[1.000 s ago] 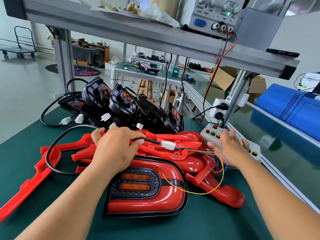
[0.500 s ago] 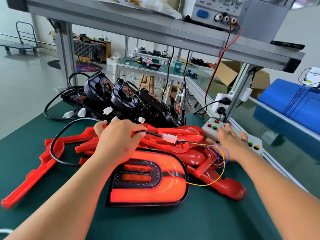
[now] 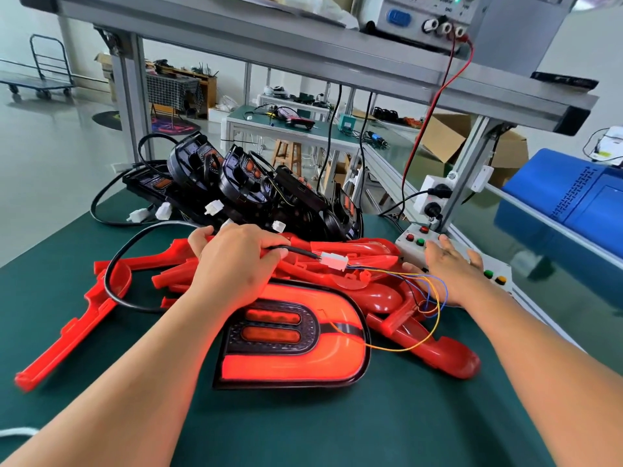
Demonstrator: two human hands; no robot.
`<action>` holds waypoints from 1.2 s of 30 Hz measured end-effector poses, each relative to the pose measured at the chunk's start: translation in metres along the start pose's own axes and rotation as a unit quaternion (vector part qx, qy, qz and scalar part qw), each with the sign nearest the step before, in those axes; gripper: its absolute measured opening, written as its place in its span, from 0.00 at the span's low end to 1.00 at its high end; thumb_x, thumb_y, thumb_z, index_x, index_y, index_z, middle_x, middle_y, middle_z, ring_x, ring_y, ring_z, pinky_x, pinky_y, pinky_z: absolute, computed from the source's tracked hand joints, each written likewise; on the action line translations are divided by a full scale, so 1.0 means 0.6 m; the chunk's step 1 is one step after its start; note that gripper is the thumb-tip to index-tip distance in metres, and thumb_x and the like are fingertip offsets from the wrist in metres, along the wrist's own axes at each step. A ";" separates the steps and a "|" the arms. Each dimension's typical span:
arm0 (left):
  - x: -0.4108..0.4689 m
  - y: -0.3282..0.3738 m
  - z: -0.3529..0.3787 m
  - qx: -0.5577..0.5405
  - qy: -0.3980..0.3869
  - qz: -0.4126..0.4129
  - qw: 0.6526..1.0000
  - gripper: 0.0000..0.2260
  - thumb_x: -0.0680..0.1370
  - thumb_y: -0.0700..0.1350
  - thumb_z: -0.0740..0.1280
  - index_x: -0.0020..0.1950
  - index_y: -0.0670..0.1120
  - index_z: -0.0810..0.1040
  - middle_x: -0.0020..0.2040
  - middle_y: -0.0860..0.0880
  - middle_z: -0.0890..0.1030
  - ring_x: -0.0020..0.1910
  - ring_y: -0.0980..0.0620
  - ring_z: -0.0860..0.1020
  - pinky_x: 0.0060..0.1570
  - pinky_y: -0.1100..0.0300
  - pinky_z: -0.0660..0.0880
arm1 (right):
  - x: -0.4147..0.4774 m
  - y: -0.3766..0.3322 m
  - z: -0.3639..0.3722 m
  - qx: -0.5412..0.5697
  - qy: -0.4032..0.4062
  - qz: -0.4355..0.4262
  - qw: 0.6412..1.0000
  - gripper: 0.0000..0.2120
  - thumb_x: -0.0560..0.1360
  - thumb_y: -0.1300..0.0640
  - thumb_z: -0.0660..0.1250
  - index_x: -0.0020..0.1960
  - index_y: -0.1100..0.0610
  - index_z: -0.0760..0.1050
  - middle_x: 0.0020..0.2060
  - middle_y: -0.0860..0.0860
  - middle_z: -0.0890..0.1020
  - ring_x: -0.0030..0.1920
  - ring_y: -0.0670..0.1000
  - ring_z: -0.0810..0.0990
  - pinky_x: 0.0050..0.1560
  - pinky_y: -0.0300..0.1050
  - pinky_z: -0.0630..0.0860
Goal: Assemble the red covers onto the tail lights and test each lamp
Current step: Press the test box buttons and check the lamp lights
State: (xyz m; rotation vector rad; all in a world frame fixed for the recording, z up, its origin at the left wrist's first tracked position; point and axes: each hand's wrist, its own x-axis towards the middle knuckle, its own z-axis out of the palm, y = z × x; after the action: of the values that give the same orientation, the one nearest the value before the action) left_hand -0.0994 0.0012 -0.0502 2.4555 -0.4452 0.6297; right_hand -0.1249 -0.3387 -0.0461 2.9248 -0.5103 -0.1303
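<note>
A tail light with its red cover (image 3: 296, 345) lies on the green mat in front of me, and its outer band glows red. My left hand (image 3: 232, 264) rests over its far edge and grips its black cable (image 3: 114, 284) near the white connector (image 3: 333, 261). Thin coloured wires (image 3: 428, 298) run from the connector toward the white button box (image 3: 472, 261). My right hand (image 3: 445, 267) lies on that box with fingers spread over the buttons. Loose red covers (image 3: 387, 294) are piled behind the lamp.
Several black tail light housings (image 3: 249, 193) with white plugs stand in a row at the back. A long red cover piece (image 3: 70, 332) lies at the left. A power supply (image 3: 435, 15) sits on the overhead shelf, a red lead hanging down. A blue case (image 3: 569, 203) is at the right.
The lamp was dark a second ago and now glows red. My right hand has shifted slightly on the button box. My left hand still holds the cable.
</note>
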 end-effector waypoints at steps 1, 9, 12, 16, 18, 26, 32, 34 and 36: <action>0.000 0.000 0.001 -0.002 0.002 0.001 1.000 0.08 0.78 0.54 0.64 0.53 0.63 0.82 0.50 0.59 0.80 0.58 0.52 0.73 0.64 0.46 0.54 | -0.001 0.000 0.000 0.003 0.002 -0.001 1.000 0.46 0.74 0.27 0.44 0.78 0.59 0.47 0.79 0.55 0.51 0.79 0.48 0.41 0.74 0.57 0.40; 0.004 0.004 -0.006 -0.037 0.003 0.000 0.999 0.07 0.78 0.55 0.65 0.52 0.64 0.81 0.50 0.60 0.81 0.59 0.54 0.73 0.64 0.50 0.51 | -0.027 -0.006 -0.067 0.154 0.080 0.027 0.984 0.15 0.82 0.43 0.51 0.48 0.51 0.69 0.64 0.56 0.73 0.66 0.56 0.72 0.63 0.53 0.67; 0.011 0.009 -0.012 -0.055 0.017 0.005 0.998 0.07 0.78 0.55 0.65 0.51 0.64 0.81 0.48 0.60 0.80 0.57 0.56 0.74 0.63 0.51 0.53 | -0.064 -0.041 -0.103 0.226 0.173 -0.086 0.955 0.15 0.80 0.44 0.56 0.52 0.51 0.77 0.56 0.51 0.79 0.59 0.54 0.76 0.60 0.53 0.72; 0.019 0.028 -0.025 -0.085 0.019 0.019 0.996 0.06 0.78 0.55 0.66 0.51 0.64 0.82 0.47 0.60 0.80 0.57 0.57 0.74 0.63 0.54 0.50 | -0.109 -0.124 -0.089 0.192 0.149 -0.217 0.945 0.17 0.80 0.43 0.59 0.61 0.51 0.77 0.57 0.49 0.76 0.59 0.50 0.73 0.62 0.51 0.69; 0.022 0.036 -0.033 -0.086 0.013 0.033 0.996 0.06 0.78 0.54 0.66 0.51 0.63 0.82 0.48 0.61 0.80 0.58 0.57 0.74 0.64 0.54 0.49 | -0.112 -0.142 -0.077 0.158 0.158 -0.211 0.951 0.15 0.81 0.43 0.56 0.52 0.52 0.75 0.49 0.49 0.77 0.55 0.54 0.76 0.55 0.51 0.71; 0.039 0.047 -0.051 -0.029 -0.044 0.055 0.997 0.07 0.78 0.56 0.65 0.54 0.64 0.81 0.37 0.63 0.77 0.52 0.57 0.76 0.63 0.54 0.51 | -0.115 -0.131 -0.053 0.218 0.191 -0.230 0.929 0.16 0.80 0.40 0.56 0.44 0.52 0.69 0.33 0.47 0.76 0.36 0.51 0.76 0.34 0.49 0.69; 0.037 0.038 -0.064 -0.058 -0.076 0.054 0.994 0.06 0.79 0.57 0.64 0.52 0.67 0.79 0.38 0.53 0.83 0.47 0.59 0.76 0.54 0.60 0.51 | -0.127 -0.113 -0.048 0.189 0.204 -0.229 0.933 0.17 0.79 0.37 0.55 0.59 0.44 0.74 0.40 0.43 0.77 0.46 0.52 0.79 0.37 0.46 0.69; 0.040 0.033 -0.072 -0.064 -0.076 0.058 0.993 0.05 0.78 0.56 0.65 0.51 0.68 0.77 0.42 0.53 0.83 0.50 0.58 0.75 0.49 0.61 0.51 | -0.127 -0.106 -0.043 0.192 0.201 -0.220 0.935 0.19 0.79 0.36 0.55 0.65 0.42 0.71 0.44 0.44 0.78 0.50 0.52 0.79 0.39 0.44 0.65; 0.045 0.032 -0.081 -0.066 -0.064 0.054 0.994 0.06 0.78 0.55 0.65 0.51 0.67 0.78 0.42 0.55 0.83 0.50 0.57 0.75 0.49 0.60 0.52 | -0.120 -0.100 -0.039 0.183 0.190 -0.192 0.945 0.24 0.78 0.34 0.53 0.70 0.44 0.66 0.51 0.48 0.81 0.53 0.53 0.79 0.40 0.44 0.66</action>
State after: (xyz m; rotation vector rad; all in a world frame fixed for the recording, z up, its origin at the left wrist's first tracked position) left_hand -0.1017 0.0103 0.0077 2.3662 -0.6533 0.4716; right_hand -0.1701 -0.2549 -0.0301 3.2470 0.1156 0.5294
